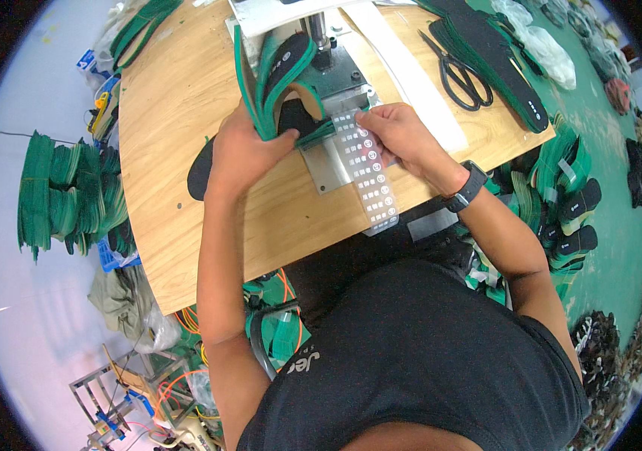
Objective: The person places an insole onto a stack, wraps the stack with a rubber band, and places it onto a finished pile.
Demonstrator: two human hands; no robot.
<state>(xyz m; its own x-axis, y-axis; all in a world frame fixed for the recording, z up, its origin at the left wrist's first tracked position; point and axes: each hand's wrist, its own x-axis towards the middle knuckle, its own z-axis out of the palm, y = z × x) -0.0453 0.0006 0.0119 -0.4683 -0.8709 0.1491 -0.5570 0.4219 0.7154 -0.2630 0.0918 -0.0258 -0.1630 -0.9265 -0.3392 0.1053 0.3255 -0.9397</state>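
My left hand (240, 154) is closed around several green-edged black insoles (259, 94), which stand bent upward at the metal press (345, 69). The toe of one reaches toward the press's working spot, where its tip is partly hidden. My right hand (410, 141) pinches the upper part of a clear label strip (366, 174) printed with rows of white marks. This strip hangs down over the metal plate (326, 171) and past the table's front edge. Its upper end lies against the insole edge by the press. Another black insole (201, 171) rests flat left of my left hand.
Black scissors (462, 79) and a white band (411, 68) lie right of the press on the wooden table (167, 128). A stack of insoles (495, 64) sits beyond the scissors. Bundled insoles hang at left (65, 195) and are heaped below the table at right (561, 203).
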